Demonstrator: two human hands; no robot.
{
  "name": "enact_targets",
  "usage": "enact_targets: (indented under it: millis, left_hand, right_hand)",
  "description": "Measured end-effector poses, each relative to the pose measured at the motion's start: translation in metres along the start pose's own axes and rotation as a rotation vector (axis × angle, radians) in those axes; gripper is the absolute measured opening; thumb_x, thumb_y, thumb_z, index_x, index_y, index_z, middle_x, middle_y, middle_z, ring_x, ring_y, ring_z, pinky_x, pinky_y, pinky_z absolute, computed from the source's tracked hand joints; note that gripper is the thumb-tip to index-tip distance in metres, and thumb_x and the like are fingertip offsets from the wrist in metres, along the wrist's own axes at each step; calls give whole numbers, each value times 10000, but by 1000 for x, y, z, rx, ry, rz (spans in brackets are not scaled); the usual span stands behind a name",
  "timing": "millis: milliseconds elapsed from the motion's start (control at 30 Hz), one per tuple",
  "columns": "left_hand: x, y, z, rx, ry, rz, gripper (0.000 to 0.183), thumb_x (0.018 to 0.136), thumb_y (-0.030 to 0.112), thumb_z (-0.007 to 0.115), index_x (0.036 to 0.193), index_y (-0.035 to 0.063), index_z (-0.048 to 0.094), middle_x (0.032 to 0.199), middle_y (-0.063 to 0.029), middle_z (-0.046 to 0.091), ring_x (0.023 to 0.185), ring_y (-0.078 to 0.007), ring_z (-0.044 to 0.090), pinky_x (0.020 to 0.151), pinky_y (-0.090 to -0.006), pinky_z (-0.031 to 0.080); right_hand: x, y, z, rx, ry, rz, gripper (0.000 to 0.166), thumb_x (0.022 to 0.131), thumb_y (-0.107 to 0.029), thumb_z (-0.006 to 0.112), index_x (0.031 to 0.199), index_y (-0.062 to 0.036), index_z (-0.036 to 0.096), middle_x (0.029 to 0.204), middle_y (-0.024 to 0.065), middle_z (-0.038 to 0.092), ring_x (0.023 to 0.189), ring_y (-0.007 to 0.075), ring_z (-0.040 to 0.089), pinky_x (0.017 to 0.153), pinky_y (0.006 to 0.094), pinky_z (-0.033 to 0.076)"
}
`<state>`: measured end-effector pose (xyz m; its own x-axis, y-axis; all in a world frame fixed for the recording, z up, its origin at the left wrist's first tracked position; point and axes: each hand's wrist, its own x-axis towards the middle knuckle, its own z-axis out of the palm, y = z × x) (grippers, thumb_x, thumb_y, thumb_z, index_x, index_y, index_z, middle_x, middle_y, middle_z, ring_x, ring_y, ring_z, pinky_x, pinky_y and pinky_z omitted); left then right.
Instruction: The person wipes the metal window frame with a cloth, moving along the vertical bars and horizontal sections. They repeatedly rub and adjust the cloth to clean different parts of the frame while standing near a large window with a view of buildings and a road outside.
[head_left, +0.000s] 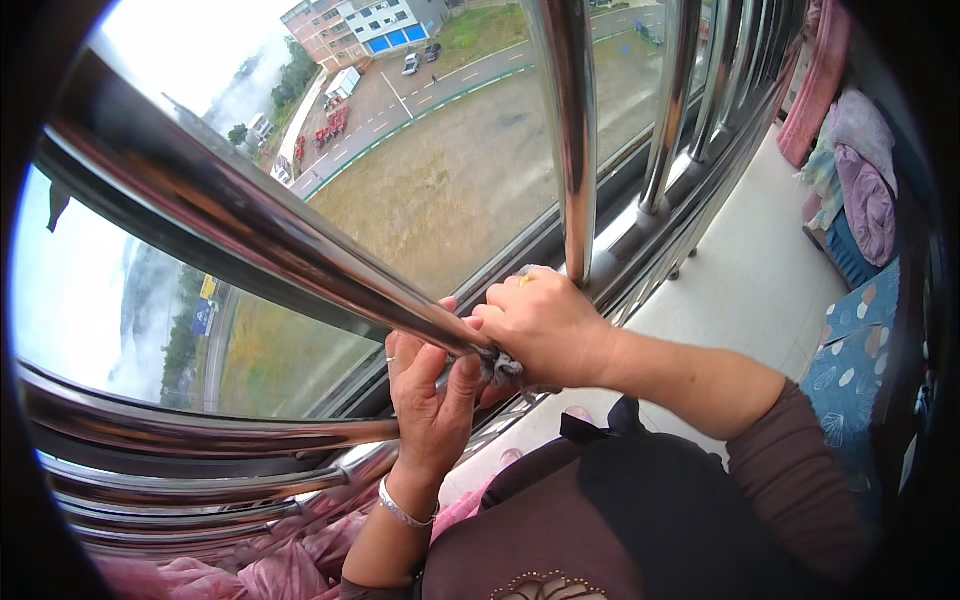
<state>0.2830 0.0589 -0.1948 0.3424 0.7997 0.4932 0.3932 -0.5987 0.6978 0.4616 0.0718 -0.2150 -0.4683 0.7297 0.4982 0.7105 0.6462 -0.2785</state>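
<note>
Before me stand polished metal window bars, and a grey cloth (506, 367) is wrapped around the foot of the nearest bar (300, 229). My right hand (551, 326) is closed on this cloth, to the right of the bar; a bit of grey shows above its knuckles too. On the bar's other side, my left hand (435, 394) curls about the lower end, thumb in front, close to the cloth. A bracelet (401, 506) circles the left wrist. Where the bar meets the rail is hidden behind my hands.
More bars (574, 150) rise from the bottom rail (622, 240) along the window. Pink curtain fabric (292, 566) hangs at lower left. To the right are a pale floor (772, 225), folded purple bedding (862, 195) and blue patterned fabric (855, 367). Outside lie a road and buildings.
</note>
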Motion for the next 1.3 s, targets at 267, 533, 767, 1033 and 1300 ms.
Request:
enact_targets:
  millis: [267,533,767,1033,1300]
  left_hand:
    - [5,0,-3,14,21,54,230,871,270,650,982,76,702,1113,-129,592,1087,-299,495,954,-408,364]
    - [1,-6,-2,5,-24,46,208,850,202,658,1005,64,676,1158,-156,572,1097,-322,485,973,-417,353]
    - [2,-2,-1,4,-74,-6,377,948,392,534,1025,35,630,1241,-160,514,1130,-277,485,929,-380,399]
    - [-2,4,2,-44,-36,-93,370,955,397,507,981,48,630,1204,-172,542,1143,-331,487,966,-434,366]
    - [0,3,2,-9,-75,-68,387,956,401,506,1022,37,622,1215,-154,526,1118,-313,492,951,-412,381]
  right_hand:
    - [-35,-19,31,-104,409,45,363,785,-157,568,1110,5,552,1057,126,564,1057,272,548,993,434,367]
    - [2,8,-11,-89,-224,-83,296,756,-205,648,1001,-67,558,876,105,571,865,270,615,804,406,467]
    - [15,10,-11,-15,-371,-15,422,705,-355,750,942,-67,552,827,115,594,809,288,638,704,383,495]
    - [-24,-1,22,-147,410,-114,224,802,-184,543,972,-38,544,867,95,557,879,242,586,883,395,444]
    - [-51,2,12,510,611,-94,620,716,-452,786,1096,-26,544,942,111,574,864,288,558,849,420,452]
